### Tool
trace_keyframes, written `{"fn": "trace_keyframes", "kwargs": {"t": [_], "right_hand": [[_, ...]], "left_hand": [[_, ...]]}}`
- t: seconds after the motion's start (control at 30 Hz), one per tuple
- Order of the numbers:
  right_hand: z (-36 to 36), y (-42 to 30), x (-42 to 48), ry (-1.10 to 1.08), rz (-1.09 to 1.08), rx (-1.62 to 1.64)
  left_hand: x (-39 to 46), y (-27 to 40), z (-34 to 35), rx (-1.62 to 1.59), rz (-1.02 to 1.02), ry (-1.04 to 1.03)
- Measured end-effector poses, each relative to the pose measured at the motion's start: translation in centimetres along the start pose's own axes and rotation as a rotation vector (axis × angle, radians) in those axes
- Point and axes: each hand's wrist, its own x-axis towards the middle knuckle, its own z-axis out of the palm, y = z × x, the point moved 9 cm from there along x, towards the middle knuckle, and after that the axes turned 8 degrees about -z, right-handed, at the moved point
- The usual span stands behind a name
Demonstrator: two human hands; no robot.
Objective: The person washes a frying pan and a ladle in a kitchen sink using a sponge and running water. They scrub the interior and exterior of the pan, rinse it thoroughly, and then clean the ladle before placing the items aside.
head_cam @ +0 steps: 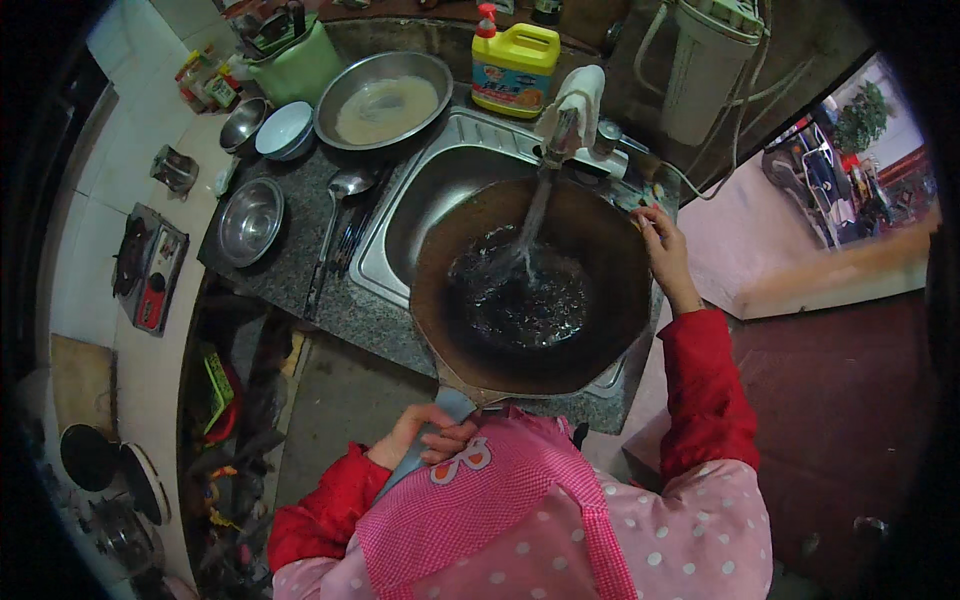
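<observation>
A large dark wok (450, 322) rests across the stainless steel sink (409, 247), with water pooled in its bottom. Water runs into it from the faucet (559, 139), which has a white cloth (581, 94) wrapped over its top. My left hand (431, 439) is closed around the wok's grey-blue handle (454, 405), close to my pink checked apron (480, 495). At the far right edge of the wok, my right hand (664, 244) has its fingers bent at the rim. A small yellowish spot shows by those fingertips, too small to identify.
Left of the sink, the granite counter (300, 232) holds a ladle (334, 202), a glass-like bowl (251, 221), a white bowl (285, 131) and a metal basin (386, 97) of pale liquid. Behind the sink stand a yellow detergent jug (514, 71) and a water filter housing (709, 71).
</observation>
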Motion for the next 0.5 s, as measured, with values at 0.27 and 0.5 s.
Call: {"fn": "trace_keyframes", "kwargs": {"t": [0.27,0.5], "right_hand": [[-3.6,0.5,-4.1,0.162,0.29,0.273],[-0.3,-0.3,-7.5,0.043,0.352,0.311]], "left_hand": [[1.1,-0.3,0.2,0.188,-0.023,0.246],[-1.9,-2.6,0.1,-0.057,-0.08,0.193]]}}
